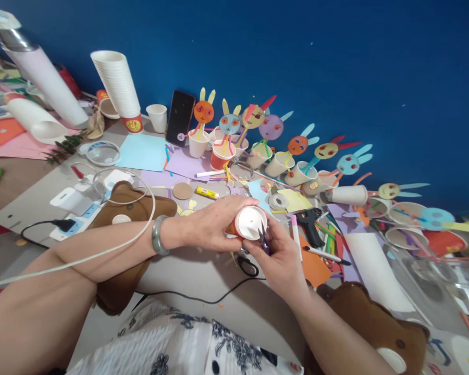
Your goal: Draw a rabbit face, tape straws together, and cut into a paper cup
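My left hand [219,221] is wrapped round a red and white paper cup [250,223], whose white round end faces up toward me. A small dark mark shows near the middle of that end. In my right hand [279,255] is a pair of dark scissors [264,239], with the blades pointing up over the cup's edge. My right fingers also lie close against the cup's side; whether they touch it I cannot tell. A black loop [248,266] lies on the table just below the hands.
Paper rabbit figures in cups [230,125] line the blue wall. A glue gun [311,225], pens and coloured paper lie to the right. At the left stand a stack of cups [117,83], a phone [181,117] and a power strip [78,221]. A white cable [150,213] crosses above my left forearm.
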